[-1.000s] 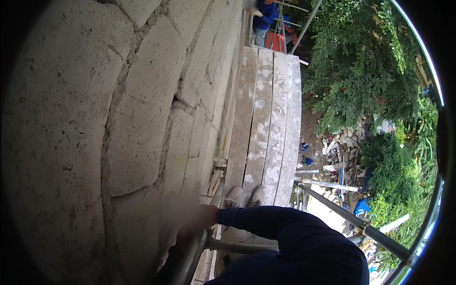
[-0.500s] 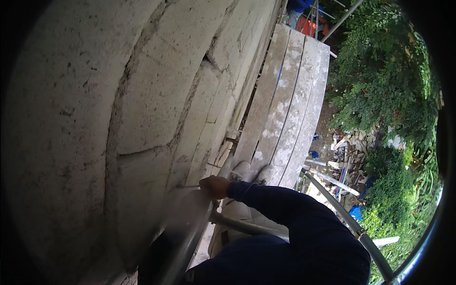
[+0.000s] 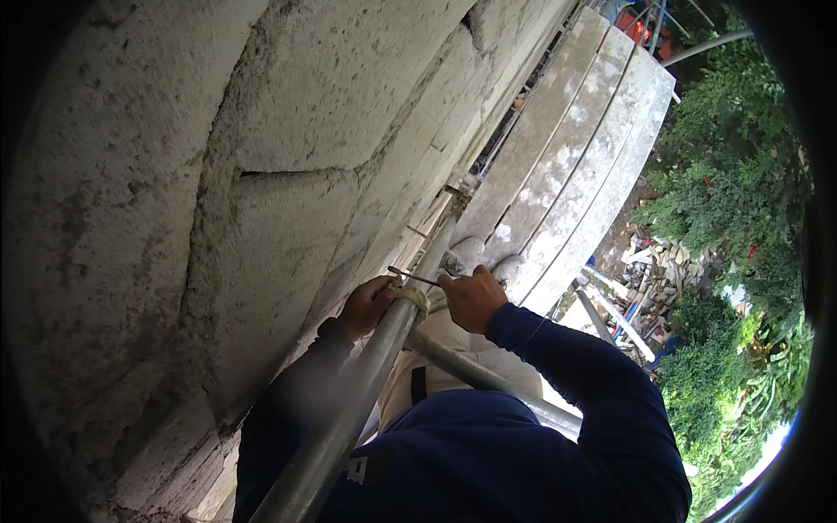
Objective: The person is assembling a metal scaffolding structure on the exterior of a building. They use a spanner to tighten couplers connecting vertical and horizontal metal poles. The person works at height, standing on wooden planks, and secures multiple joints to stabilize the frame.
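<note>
My right hand (image 3: 473, 298) is closed round a thin metal tool (image 3: 417, 276) with a small, slightly wider tip, perhaps a narrow pointing or scraping tool. The tool reaches left across a scaffold pole (image 3: 370, 357), its tip just above my left fingertips. My left hand (image 3: 367, 307) is bent between the pole and the stone wall (image 3: 288, 218), thumb and fingers drawn together near the tip. Whatever they pinch, if anything, is too small to make out. A pale scaffold coupler (image 3: 413, 302) sits on the pole between my hands.
Worn scaffold boards (image 3: 558, 157) run away along the wall, with my dusty shoes (image 3: 466, 253) on them. A second pole (image 3: 479, 375) crosses before my waist. Beyond the boards lie a rubble heap (image 3: 649, 270) and green bushes (image 3: 724, 192). Wide joints split the wall's blocks.
My view has shifted and turned. My right hand has moved rightward over the pole with the thin tool. My left hand, blurred before, now shows clearly by the tool's tip.
</note>
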Available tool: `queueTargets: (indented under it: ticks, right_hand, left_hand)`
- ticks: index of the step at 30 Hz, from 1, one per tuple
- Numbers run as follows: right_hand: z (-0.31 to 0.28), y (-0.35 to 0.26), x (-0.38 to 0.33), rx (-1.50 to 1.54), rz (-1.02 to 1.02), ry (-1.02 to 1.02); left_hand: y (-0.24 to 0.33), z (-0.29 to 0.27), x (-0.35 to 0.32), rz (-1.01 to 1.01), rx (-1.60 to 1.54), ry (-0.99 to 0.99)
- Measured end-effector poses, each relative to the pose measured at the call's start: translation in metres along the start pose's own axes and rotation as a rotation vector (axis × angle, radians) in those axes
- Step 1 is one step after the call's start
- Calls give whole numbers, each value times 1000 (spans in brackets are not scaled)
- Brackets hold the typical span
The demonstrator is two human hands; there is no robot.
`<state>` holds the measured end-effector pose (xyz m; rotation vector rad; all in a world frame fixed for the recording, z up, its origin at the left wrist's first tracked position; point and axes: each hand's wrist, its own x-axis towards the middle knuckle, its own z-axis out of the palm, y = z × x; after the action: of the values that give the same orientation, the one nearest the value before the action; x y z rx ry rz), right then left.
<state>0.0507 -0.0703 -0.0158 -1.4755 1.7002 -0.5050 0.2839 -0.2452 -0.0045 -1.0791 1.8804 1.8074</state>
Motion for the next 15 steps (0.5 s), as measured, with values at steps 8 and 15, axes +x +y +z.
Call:
queueTargets:
  ticks: [8, 15]
  right_hand:
    - [-3, -7, -19, 75, 129, -38]
    - [-11, -13, -25, 96, 95, -81]
  left_hand:
    - [-1, 0, 1, -2, 41, 30]
    - [-1, 0, 1, -65, -7, -7]
